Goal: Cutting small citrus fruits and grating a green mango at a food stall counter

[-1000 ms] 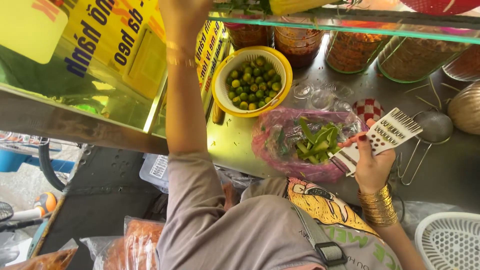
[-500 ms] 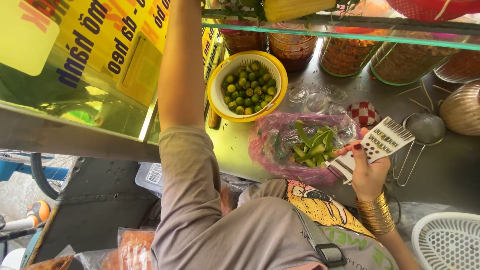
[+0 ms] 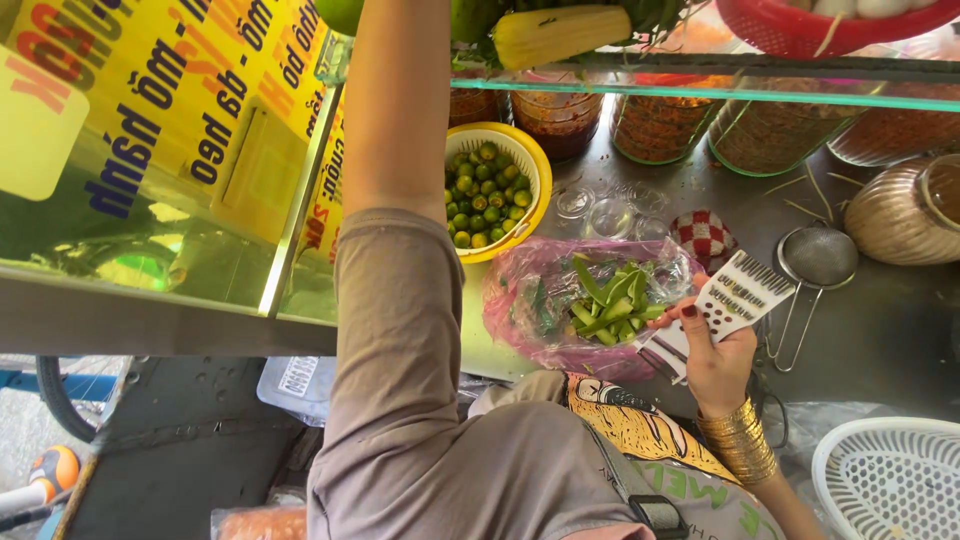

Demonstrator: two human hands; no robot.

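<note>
Head view: grater [image 3: 728, 305] beside strainer [image 3: 815, 260]

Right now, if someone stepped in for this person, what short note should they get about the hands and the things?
Right hand: holds a white flat grater beside the pink plastic bag.
Left hand: raised past the glass shelf, out of view; only the arm shows.
Things: green peelings lie in the open bag; a yellow basket of small green limes stands behind it, a metal strainer to the right.
Done: a pile of peelings is in the bag.
Left: nothing is against the grater.
</note>
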